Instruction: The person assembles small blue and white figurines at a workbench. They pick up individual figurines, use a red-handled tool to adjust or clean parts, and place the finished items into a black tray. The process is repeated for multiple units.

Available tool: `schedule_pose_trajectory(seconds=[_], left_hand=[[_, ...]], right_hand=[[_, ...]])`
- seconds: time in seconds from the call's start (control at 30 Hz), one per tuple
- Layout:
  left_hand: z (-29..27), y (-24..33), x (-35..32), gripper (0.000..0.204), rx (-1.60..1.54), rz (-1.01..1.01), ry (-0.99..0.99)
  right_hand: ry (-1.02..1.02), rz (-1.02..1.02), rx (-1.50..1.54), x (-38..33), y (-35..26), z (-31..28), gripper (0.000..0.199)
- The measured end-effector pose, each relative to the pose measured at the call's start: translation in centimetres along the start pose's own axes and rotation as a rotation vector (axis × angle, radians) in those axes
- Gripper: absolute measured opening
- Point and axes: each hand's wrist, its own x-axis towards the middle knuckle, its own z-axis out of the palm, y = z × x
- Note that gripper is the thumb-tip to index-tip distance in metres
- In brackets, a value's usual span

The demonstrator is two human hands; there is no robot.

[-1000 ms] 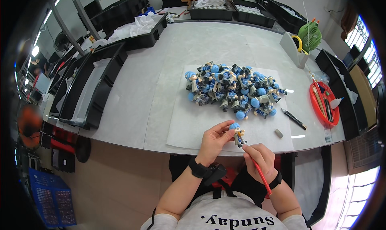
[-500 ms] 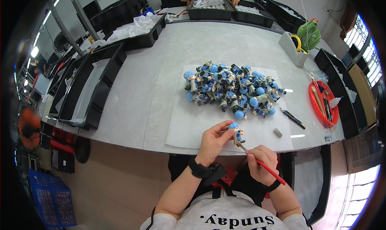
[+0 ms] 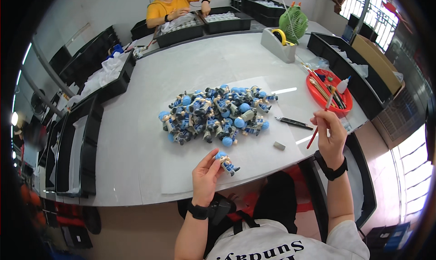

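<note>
Blue-capped, the figurine (image 3: 226, 163) sits pinched in our left hand (image 3: 205, 178) over the white sheet (image 3: 254, 158). Our right hand (image 3: 330, 135), gripping the red brush (image 3: 319, 123), has swung away from it toward the red tray (image 3: 328, 91); painting pauses. Beyond lies the figurine pile (image 3: 215, 113).

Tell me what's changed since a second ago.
The right hand has carried the red paintbrush away from the figurine, out to the right toward the red tray. The left hand still holds the figurine; the pile of figurines lies as before.
</note>
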Motion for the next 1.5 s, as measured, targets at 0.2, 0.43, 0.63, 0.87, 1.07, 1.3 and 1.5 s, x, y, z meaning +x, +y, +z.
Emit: schedule_pose_trajectory(seconds=[0.2, 0.43, 0.63, 0.87, 1.07, 1.3, 1.5], left_hand=[[0.3, -0.2, 0.2, 0.03, 0.033, -0.006, -0.019], [0.1, 0.1, -0.1, 0.03, 0.033, 0.021, -0.027], [0.1, -0.2, 0.1, 0.031, -0.022, 0.013, -0.032], [-0.6, -0.2, -0.1, 0.032, -0.091, 0.021, -0.136], [-0.7, -0.1, -0.1, 0.033, -0.129, 0.051, -0.176], [-0.4, 0.0, -0.1, 0.033, -0.08, 0.025, -0.131], [-0.2, -0.3, -0.2, 0.034, -0.019, 0.041, -0.081]], right_hand=[[-0.445, 0.111, -0.218, -1.3, 4.8, 2.1, 0.014], [-0.681, 0.194, -0.373, -2.2, 6.1, 3.5, 0.018], [-0.471, 0.208, 0.132, -2.7, 1.1, 4.7, 0.024], [-0.716, 0.645, 0.817, -6.9, -5.5, 10.0, 0.029], [-0.71, 0.749, 1.109, -7.8, -6.2, 11.7, 0.033], [-0.607, 0.787, 1.169, -8.6, -5.9, 11.8, 0.033], [-0.529, 0.774, 1.21, -9.1, -5.9, 11.9, 0.035]])
